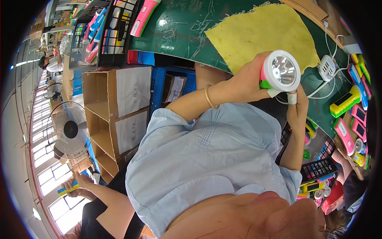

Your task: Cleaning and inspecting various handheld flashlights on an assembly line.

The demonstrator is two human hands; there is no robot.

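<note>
My left hand (247, 81), with a bangle at the wrist, is wrapped round a pink and green flashlight (283, 71). The flashlight's white-rimmed, silver reflector points up toward the camera. My right hand (298, 106) is just below the lamp head, its fingers closed together. White wrapping (292, 98) shows on one of its fingers. Whatever those fingers hold is hidden behind the flashlight. Close by, a yellow cloth (262, 34) lies on the green tabletop (175, 28).
On the right are a white multi-port charger (327, 68) with cables, a yellow flashlight (345, 101) and several others. A black basket (115, 36) of flashlights stands at far left. Below it are cardboard cubbyholes (99, 95) and a fan (71, 129). A co-worker's hand (81, 189) holds a blue-and-yellow item.
</note>
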